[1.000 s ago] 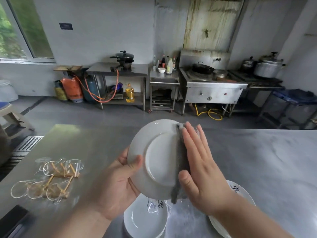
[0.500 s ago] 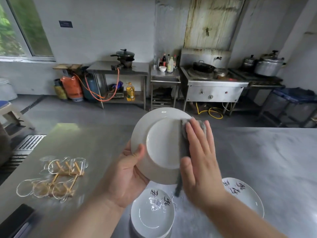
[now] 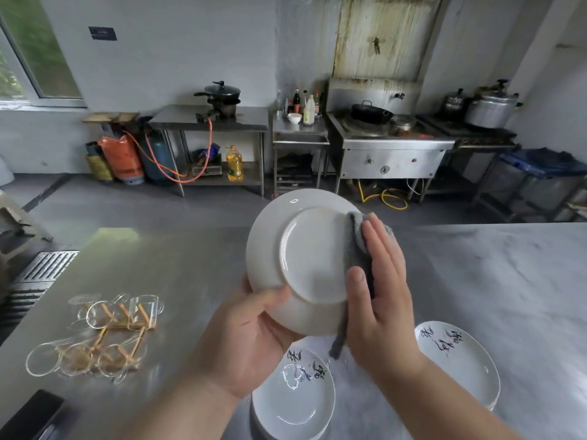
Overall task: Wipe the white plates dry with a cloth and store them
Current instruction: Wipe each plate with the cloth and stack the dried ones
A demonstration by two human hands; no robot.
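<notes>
I hold a white plate [image 3: 301,255] upright over the steel table [image 3: 190,281], its underside facing me. My left hand [image 3: 251,338] grips its lower left rim, thumb across the back. My right hand [image 3: 381,290] holds a grey cloth [image 3: 357,249] over the plate's right edge, fingers stretched along the rim and thumb pressing on the back. One end of the cloth hangs below the plate. A stack of white plates [image 3: 295,398] with black writing lies below my hands. Another stack [image 3: 460,360] lies to the right.
Clear glasses on a wooden rack [image 3: 104,335] lie at the table's left. A dark flat object [image 3: 28,414] sits at the near left corner. Across the floor stand steel counters, a wok stove [image 3: 387,144], gas cylinders [image 3: 127,160] and pots.
The plate has risen and turned a little in my hands. My right hand with the cloth slid further round the right rim. More of both plate stacks shows below.
</notes>
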